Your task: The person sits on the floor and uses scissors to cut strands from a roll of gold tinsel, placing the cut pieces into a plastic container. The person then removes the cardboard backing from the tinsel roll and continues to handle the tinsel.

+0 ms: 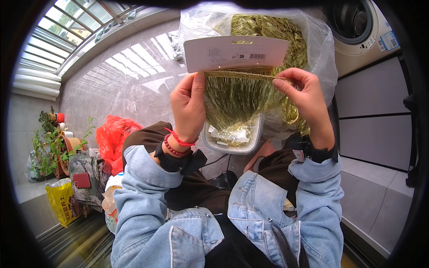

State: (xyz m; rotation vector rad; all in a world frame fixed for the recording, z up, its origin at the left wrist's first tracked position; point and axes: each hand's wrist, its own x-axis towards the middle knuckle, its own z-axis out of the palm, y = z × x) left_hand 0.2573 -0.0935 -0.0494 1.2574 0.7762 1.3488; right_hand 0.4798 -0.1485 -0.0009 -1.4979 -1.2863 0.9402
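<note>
A white printed header card [236,52] with a hang slot stands above a gold tinsel fringe [234,97], whose strands hang down. My left hand [189,104] pinches the left end of the fringe's woven top band between thumb and finger, at the card's lower left corner. The band's right end is pinched by my right hand [301,92], so the band is stretched between both hands. Behind lies a large clear plastic bag [323,57] full of gold tinsel [298,40]. Under the fringe is a grey plastic bin [231,150] with paper scraps and tinsel bits.
A red plastic bag [114,140] lies on the tiled floor at left. Potted plants [50,147], a yellow bag [63,202] and a red phone-like item [81,180] on camouflage cloth are further left. A front-loading washing machine [377,20] stands at upper right, above grey panels [372,90].
</note>
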